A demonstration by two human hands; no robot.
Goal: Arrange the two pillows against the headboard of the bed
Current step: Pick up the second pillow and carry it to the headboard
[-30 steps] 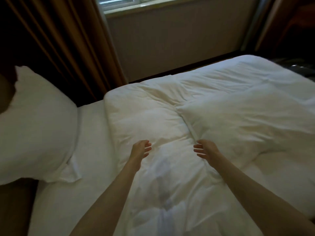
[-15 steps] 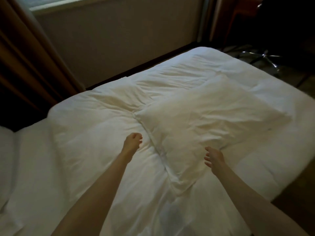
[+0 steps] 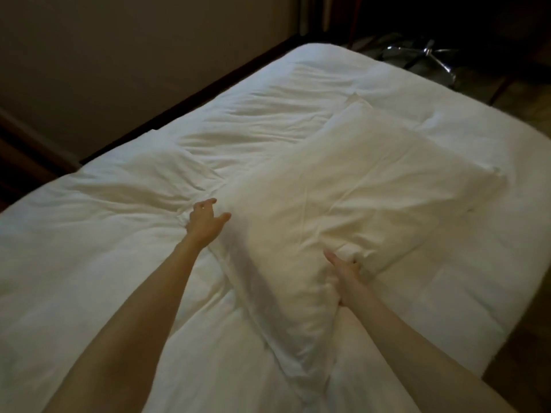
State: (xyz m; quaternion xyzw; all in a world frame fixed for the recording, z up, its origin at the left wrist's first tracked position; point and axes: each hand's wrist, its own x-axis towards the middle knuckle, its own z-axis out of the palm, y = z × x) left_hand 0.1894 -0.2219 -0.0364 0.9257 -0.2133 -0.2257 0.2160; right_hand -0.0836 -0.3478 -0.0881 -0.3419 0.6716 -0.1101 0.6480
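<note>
Gripping the near edge of the plump white fabric pillow (image 3: 343,204), the right hand (image 3: 346,272) has closed on it since half a second ago. The left hand (image 3: 205,222), fingers spread, now touches its left edge. It lies diagonally on the rumpled white duvet (image 3: 104,234).
</note>
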